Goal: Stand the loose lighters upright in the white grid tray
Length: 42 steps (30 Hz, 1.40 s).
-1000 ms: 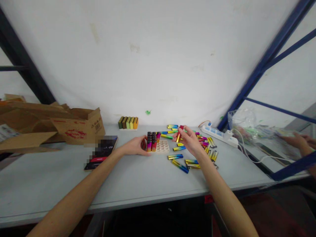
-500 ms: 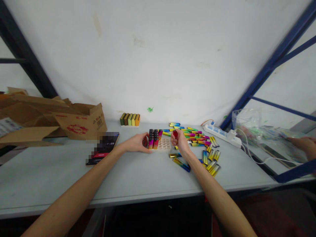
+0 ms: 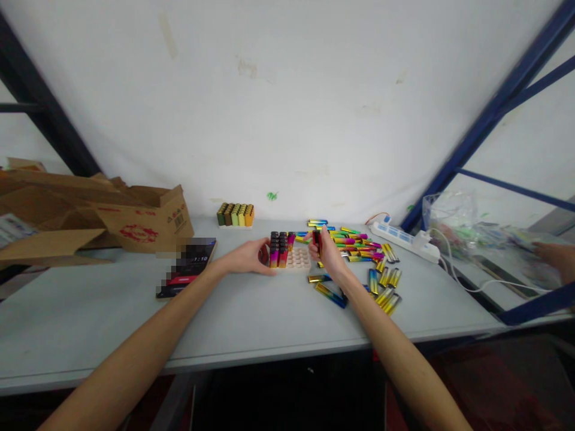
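Head view: near the middle of the frame, the white tray (image 3: 298, 258) sits on the grey table (image 3: 242, 326), with dark-topped lighters (image 3: 279, 255) upright at its left end and holes showing toward its right. The left hand (image 3: 248, 257) curves around the tray's left end, thumb and fingers parted; whether it presses on the tray, I cannot tell. The right hand (image 3: 332, 256), just beside the tray's right end, is closed around a dark red lighter (image 3: 317, 238), partly hidden by the fingers. Good handling here likely asks for a steady tray, the held lighter kept vertical over a hole, and straight downward pressure. Loose shiny lighters (image 3: 331, 295), right of centre, lie close by, so the wrist should stay raised.
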{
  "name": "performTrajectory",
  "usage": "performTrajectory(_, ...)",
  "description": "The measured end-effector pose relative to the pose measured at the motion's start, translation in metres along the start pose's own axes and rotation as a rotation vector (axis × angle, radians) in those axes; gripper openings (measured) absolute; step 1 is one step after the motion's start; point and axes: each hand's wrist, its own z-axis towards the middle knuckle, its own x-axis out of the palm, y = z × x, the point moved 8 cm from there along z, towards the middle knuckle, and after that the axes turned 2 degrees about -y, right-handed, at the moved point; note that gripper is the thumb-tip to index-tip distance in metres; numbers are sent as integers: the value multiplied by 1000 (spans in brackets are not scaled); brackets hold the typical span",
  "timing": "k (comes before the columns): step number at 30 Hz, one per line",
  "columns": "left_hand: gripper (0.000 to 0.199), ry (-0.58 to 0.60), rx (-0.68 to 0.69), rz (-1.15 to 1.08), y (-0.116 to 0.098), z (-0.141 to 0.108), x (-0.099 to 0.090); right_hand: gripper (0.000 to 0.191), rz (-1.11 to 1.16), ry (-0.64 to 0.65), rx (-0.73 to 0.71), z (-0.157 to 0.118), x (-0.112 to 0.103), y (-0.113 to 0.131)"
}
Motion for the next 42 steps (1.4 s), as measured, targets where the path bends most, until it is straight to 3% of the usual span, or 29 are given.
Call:
performTrajectory(7, 73, -22, 7, -1, -1, -1, -1, 43, -352, -4, -236, -8, 6, 17)
performTrajectory(13, 74, -10, -9, 13, -5, -2, -2, 39, -344, -14, -304, -5, 8, 12)
performTrajectory(18, 74, -14, -20, 12, -6, -2, -2, 30, -580, -92, -428, -12, 10, 23)
performTrajectory(22, 74, -19, -13, -13, -4, -2, -2, 24, -750, -71, -529, -15, 15, 34)
performTrajectory(38, 75, -10, -22, 3, -8, -3, -3, 24, -873, 101, -546, -1, 19, 33)
performTrajectory(42, 75, -13, -23, 3, -8, -2, -3, 36, -850, 40, -494, 3, 25, 22)
